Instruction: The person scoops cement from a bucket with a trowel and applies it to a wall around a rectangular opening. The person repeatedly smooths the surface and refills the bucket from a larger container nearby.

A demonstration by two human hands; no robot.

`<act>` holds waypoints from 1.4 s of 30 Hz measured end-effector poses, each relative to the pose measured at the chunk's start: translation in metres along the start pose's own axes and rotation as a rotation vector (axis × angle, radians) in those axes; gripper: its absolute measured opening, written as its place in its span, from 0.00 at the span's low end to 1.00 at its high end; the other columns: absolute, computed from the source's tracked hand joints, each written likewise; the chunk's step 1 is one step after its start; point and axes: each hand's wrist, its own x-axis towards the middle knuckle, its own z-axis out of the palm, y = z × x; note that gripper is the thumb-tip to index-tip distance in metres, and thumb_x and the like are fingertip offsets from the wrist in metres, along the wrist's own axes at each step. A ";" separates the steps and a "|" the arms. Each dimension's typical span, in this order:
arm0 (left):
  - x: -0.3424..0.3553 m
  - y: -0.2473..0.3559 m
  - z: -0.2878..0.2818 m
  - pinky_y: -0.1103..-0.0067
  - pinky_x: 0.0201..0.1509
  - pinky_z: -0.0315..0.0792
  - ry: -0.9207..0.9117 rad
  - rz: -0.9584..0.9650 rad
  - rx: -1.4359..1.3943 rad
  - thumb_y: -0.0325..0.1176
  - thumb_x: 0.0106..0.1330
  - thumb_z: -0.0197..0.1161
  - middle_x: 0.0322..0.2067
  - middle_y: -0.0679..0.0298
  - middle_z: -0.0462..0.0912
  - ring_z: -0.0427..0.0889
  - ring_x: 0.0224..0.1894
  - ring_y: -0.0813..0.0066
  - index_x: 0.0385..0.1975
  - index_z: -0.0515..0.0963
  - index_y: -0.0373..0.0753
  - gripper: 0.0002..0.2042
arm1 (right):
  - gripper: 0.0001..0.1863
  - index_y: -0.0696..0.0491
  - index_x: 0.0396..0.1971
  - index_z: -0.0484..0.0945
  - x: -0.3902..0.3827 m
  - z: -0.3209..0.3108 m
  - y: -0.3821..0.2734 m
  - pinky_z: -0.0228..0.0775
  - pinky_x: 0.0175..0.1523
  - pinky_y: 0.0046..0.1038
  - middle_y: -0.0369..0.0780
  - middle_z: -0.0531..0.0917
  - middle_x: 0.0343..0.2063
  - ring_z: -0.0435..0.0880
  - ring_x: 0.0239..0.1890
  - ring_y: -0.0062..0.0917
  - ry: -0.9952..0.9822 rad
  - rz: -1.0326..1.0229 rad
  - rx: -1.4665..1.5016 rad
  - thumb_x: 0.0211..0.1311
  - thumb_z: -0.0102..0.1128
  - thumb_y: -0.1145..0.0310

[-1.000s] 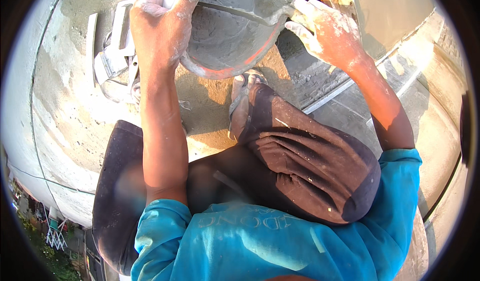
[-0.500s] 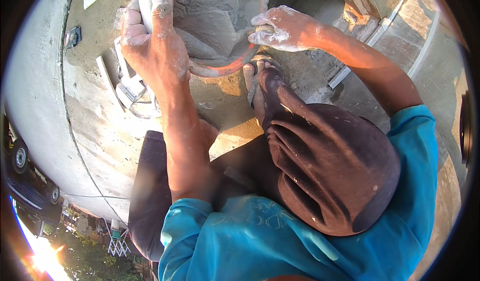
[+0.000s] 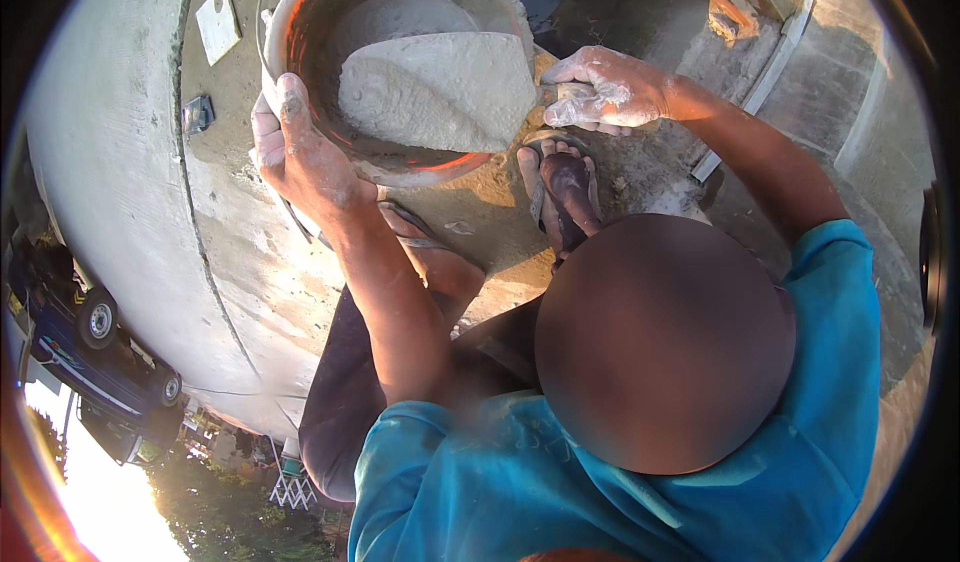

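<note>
head view: a round bucket (image 3: 430, 174) is between the two hands, just ahead of the sandalled feet (image 3: 570, 190), with wet grey mix (image 3: 400, 14) inside and a broad, mix-coated trowel (image 3: 440, 92) across it. working the mix seems the step in hand; the next move calls for a steady rim. the right hand (image 3: 620, 87) is curled round the trowel's mostly hidden handle; the left hand (image 3: 305, 157) grips the bucket's left rim, fingers partly hidden. a pale square piece (image 3: 217, 24) lies farther left.
</note>
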 end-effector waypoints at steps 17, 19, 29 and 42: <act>0.045 -0.069 -0.106 0.55 0.63 0.68 0.029 -0.329 0.016 0.43 0.72 0.46 0.64 0.48 0.65 0.68 0.63 0.50 0.68 0.59 0.30 0.29 | 0.30 0.56 0.57 0.75 -0.022 -0.074 0.174 0.68 0.19 0.23 0.38 0.84 0.29 0.74 0.15 0.17 0.654 -0.159 -0.032 0.59 0.66 0.55; 0.051 -0.081 -0.122 0.56 0.65 0.67 -0.029 -0.285 0.051 0.43 0.72 0.45 0.65 0.48 0.64 0.68 0.64 0.51 0.68 0.58 0.29 0.30 | 0.28 0.56 0.57 0.76 -0.016 -0.080 0.198 0.68 0.18 0.24 0.38 0.83 0.26 0.74 0.14 0.17 0.660 -0.146 -0.021 0.60 0.64 0.57; 0.058 -0.080 -0.128 0.55 0.67 0.63 -0.040 -0.383 0.025 0.53 0.68 0.53 0.69 0.51 0.58 0.61 0.68 0.50 0.71 0.55 0.37 0.37 | 0.31 0.54 0.56 0.77 -0.001 -0.095 0.207 0.76 0.24 0.29 0.39 0.80 0.23 0.82 0.23 0.25 0.662 0.219 0.107 0.55 0.67 0.51; 0.053 -0.068 -0.088 0.55 0.72 0.56 -0.231 -0.357 -0.015 0.53 0.70 0.46 0.72 0.54 0.51 0.53 0.72 0.51 0.74 0.48 0.43 0.36 | 0.11 0.54 0.43 0.79 0.080 -0.050 0.101 0.75 0.55 0.35 0.41 0.84 0.45 0.83 0.51 0.34 0.594 0.255 -0.651 0.64 0.52 0.71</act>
